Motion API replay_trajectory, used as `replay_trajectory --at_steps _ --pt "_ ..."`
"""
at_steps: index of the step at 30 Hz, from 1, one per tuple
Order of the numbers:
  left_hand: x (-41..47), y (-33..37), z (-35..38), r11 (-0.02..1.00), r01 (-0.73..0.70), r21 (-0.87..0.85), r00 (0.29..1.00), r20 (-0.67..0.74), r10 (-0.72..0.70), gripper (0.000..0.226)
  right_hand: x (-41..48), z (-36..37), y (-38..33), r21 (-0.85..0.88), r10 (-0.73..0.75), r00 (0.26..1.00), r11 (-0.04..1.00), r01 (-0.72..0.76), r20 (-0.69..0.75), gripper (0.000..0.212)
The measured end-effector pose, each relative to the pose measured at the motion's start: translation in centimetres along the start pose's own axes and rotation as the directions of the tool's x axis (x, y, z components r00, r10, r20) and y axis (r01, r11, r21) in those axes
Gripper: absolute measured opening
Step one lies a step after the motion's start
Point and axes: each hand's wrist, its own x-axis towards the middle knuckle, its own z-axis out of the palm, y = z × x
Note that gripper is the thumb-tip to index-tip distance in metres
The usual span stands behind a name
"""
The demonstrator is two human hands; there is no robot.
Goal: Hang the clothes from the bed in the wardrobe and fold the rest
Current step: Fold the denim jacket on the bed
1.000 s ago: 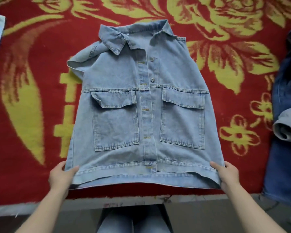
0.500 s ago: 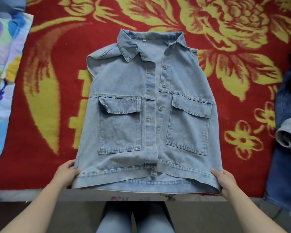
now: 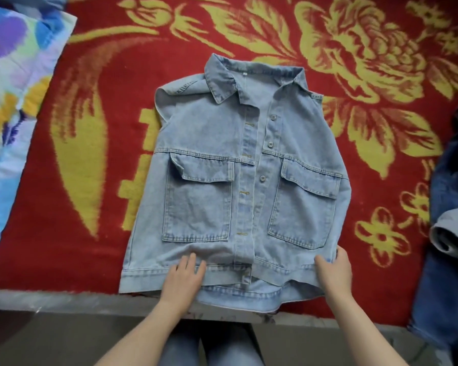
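Likely soft, thickish denim jacket (image 3: 201, 202), frame centre; best gripped at hem corners. Left hand (image 3: 181, 280) flat, fingers (image 3: 189, 260) straight; right hand (image 3: 335, 273) grip unclear.

matt denim jacket (image 3: 238, 186); seemingly woolly blanket (image 3: 90, 180).

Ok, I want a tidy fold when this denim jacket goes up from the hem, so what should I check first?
1. Denim jacket front up on the blanket: ok.
2. No sleeve sticking out at the sides: ok.
3. Front closed: not ok, the upper buttons are undone.
4. Hem even: not ok, the back layer hangs below the front one and over the bed edge.
5. Left hand flat on the hem: ok.
6. Right hand gripping the right corner: cannot tell, it lies over the edge.
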Motion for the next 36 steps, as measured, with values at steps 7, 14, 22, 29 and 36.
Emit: replay_trajectory --at_steps 7,14,22,29,36 --pt "-1.5 -2.5 1.1 0.951 -0.299 -0.076 0.937 -0.213 0.277 0.009 -0.4 0.2 0.7 0.004 0.034 0.999 0.999 -0.034 -0.029 0.032" --pt "-3.0 -3.2 0.9 0.94 -0.338 -0.052 0.935 0.095 0.341 0.03 -0.7 -0.2 1.6 0.077 0.077 0.996 0.994 -0.072 -0.051 0.027" --pt "-2.3 -2.9 1.1 0.928 -0.123 -0.352 0.979 -0.195 0.055 0.004 -5.6 1.6 -3.3 -0.06 -0.313 0.942 0.95 0.308 -0.124 0.041" --pt "-0.3 -8.7 -2.4 0.081 0.253 -0.964 0.545 0.073 -0.835 0.019 -15.5 10.6 -8.6 -0.162 -0.847 0.297 0.251 0.954 0.44 0.062" --pt "-1.4 -11.1 -0.9 0.184 0.476 -0.86 0.47 0.072 -0.88 0.03 -17.8 15.3 -4.0 -0.147 -0.29 0.251 0.336 0.93 0.923 0.057"
